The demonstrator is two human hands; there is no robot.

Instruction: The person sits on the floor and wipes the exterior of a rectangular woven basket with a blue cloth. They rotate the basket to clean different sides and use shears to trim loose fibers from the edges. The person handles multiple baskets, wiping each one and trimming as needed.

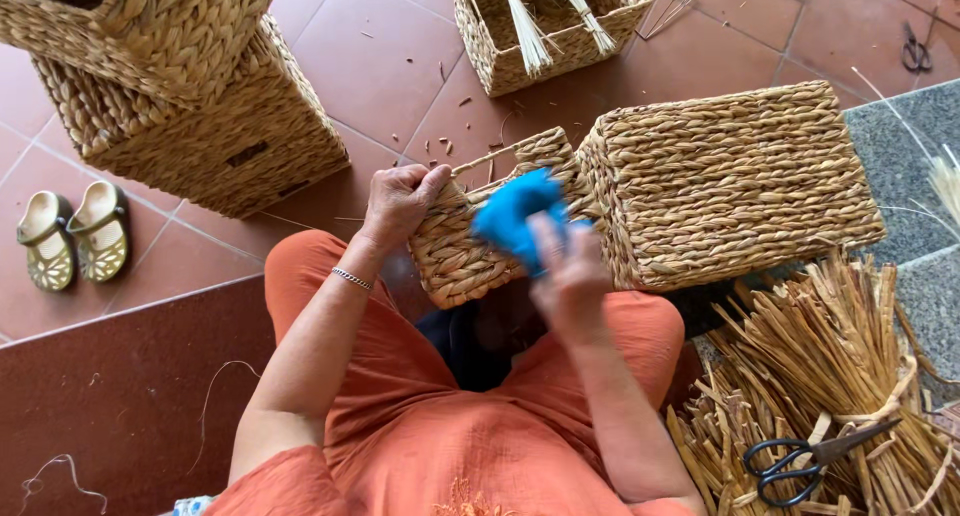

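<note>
Sitting low over a red tile floor (pixel 380 56), the person is gripping a small woven basket (pixel 470 241) on the lap — left hand (pixel 400 201) closed on its far left rim. The right hand (pixel 570 276), blurred, is pressing a blue cloth (pixel 515 216) against the basket's right side, fingers curled round the cloth. A larger woven basket (pixel 730 181) is lying just right, touching it. Black scissors (pixel 810 456) are resting on a bundle of dried stalks (pixel 830 356) at near right; stacked baskets (pixel 190 86) and a pair of sandals (pixel 75 234) are sitting far left
</note>
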